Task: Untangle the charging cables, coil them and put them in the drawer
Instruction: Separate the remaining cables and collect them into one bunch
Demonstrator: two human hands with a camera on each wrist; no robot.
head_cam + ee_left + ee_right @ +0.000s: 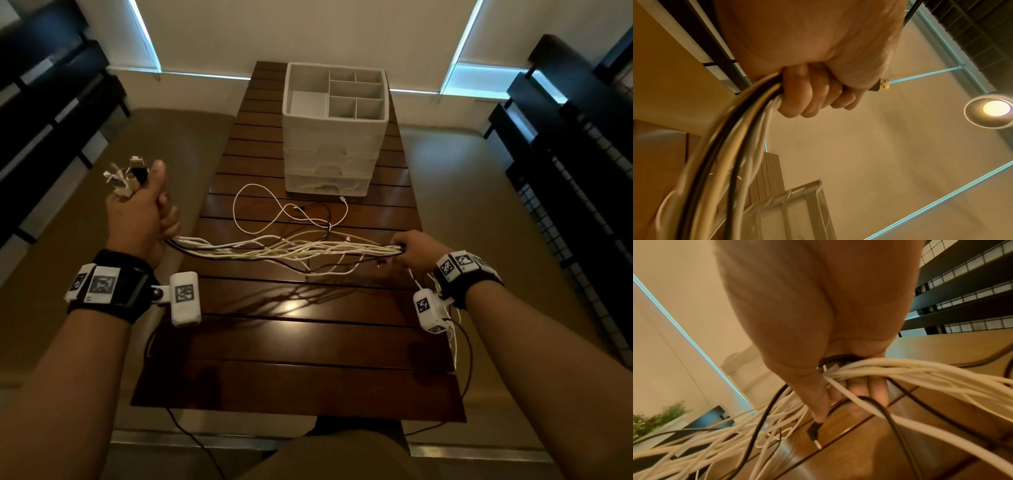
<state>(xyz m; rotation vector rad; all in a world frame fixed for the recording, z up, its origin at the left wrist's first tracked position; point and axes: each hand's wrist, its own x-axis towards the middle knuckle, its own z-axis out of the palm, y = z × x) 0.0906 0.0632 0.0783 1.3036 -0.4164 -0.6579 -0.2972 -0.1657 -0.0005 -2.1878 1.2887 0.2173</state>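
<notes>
A bundle of several white, cream and black charging cables (291,248) stretches across the wooden table (301,342) between my hands. My left hand (142,212), raised left of the table, grips one end in a fist (807,92); their plugs (126,174) stick out above the thumb. My right hand (416,248) grips the bundle near the table's right edge, fingers curled round it (840,378), and loose ends hang past the wrist. One white cable (274,212) and a black one lie looped on the table. The white drawer unit (334,161) stands at the far end, its drawers shut.
The drawer unit's top is an open tray (291,116) with dividers. Dark benches (51,102) and shelving (575,144) flank the room on both sides. Thin black wires hang off the table's near and right edges (467,359). A black plug (813,430) lies on the table under my right hand.
</notes>
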